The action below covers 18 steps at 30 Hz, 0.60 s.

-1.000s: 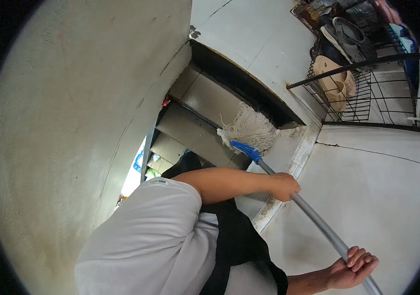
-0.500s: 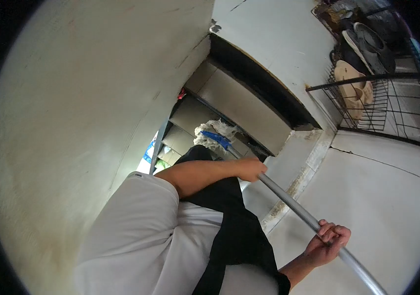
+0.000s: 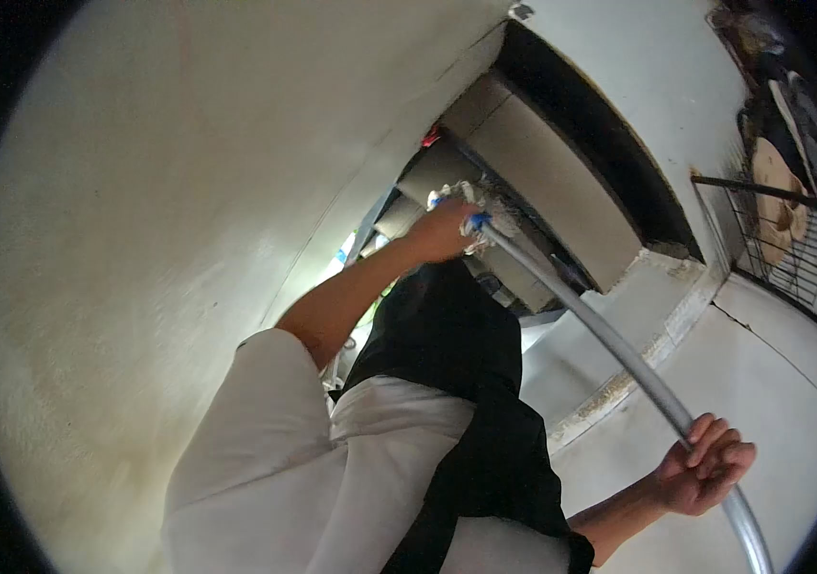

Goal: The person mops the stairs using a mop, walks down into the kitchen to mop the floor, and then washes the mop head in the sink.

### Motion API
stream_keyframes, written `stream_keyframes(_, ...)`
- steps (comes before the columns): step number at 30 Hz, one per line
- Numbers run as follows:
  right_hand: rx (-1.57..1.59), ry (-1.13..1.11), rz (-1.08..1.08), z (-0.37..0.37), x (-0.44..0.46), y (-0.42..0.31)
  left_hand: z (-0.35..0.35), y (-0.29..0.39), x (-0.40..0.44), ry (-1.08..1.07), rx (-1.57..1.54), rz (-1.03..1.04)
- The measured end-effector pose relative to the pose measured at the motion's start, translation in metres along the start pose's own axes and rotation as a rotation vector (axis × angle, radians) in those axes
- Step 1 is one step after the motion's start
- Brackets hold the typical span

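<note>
My left hand is closed at the head end of a mop, beside its blue clamp. Whitish mop strings show around the fingers, which are partly hidden and blurred. From the clamp, the silver mop pole slants down to the lower right. My right hand is wrapped around that pole near its lower visible end. The mop head is over the dark-edged steps, in front of my black apron.
Stair steps lie between a pale wall on the left and a white wall on the right. A black wire rack at the upper right holds beige clogs and dark shoes. A small red item is by the steps.
The mop head has left the step near the right wall and come towards my body. My left hand has moved from the pole to the mop's head end. The view has shifted left.
</note>
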State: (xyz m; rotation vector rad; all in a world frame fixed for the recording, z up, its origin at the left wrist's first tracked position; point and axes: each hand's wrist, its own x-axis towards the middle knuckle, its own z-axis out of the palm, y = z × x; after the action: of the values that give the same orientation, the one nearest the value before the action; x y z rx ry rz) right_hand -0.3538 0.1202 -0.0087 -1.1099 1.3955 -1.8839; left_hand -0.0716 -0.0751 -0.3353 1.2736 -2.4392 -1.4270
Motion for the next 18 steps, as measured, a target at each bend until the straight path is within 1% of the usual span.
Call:
stream_keyframes(1,0.013,-0.009,0.017,-0.003,0.011,0.005,-0.038,0.004,-0.015,-0.004,0.094,-0.113)
stream_keyframes(2,0.053,-0.034,0.017,-0.007,0.024,0.009,-0.044,-0.029,-0.024,0.104,0.101,-0.121)
stream_keyframes(3,0.094,-0.058,0.01,-0.009,0.037,0.013,-0.08,-0.019,-0.042,0.073,0.129,-0.212)
stream_keyframes(4,0.109,-0.061,0.016,-0.008,0.051,0.018,-0.097,-0.027,-0.055,0.032,0.132,-0.291)
stream_keyframes(5,0.112,-0.078,0.017,-0.006,0.065,0.022,-0.11,-0.033,-0.069,0.059,0.186,-0.281)
stream_keyframes(7,0.157,-0.083,0.047,-0.004,0.095,0.031,-0.119,-0.047,-0.089,-0.024,-0.007,-0.306)
stream_keyframes(8,0.086,-0.024,0.018,0.002,0.108,0.036,-0.123,-0.044,-0.095,-0.025,-0.006,-0.305)
stream_keyframes(9,0.014,0.035,-0.009,0.008,0.121,0.044,-0.126,-0.039,-0.102,-0.091,-0.014,-0.347)
stream_keyframes(10,0.011,0.036,-0.008,0.015,0.131,0.05,-0.129,-0.033,-0.109,-0.156,-0.022,-0.387)
stream_keyframes(11,0.071,0.013,-0.055,0.023,0.14,0.056,-0.129,-0.031,-0.114,-0.163,-0.028,-0.379)
stream_keyframes(12,0.125,-0.009,-0.103,0.027,0.151,0.061,-0.128,-0.029,-0.118,-0.11,-0.063,-0.398)
stream_keyframes(13,0.107,-0.002,-0.102,0.023,0.173,0.067,-0.128,-0.027,-0.122,-0.062,-0.097,-0.417)
stream_keyframes(15,0.124,-0.77,-0.182,0.001,0.215,0.074,-0.129,-0.025,-0.129,-0.058,-0.085,-0.428)
stream_keyframes(16,0.102,-0.758,-0.176,0.005,0.214,0.075,-0.13,-0.024,-0.129,-0.077,-0.089,-0.412)
stream_keyframes(18,0.022,-0.548,-0.253,0.034,0.2,0.081,-0.133,-0.026,-0.132,-0.114,-0.161,-0.465)
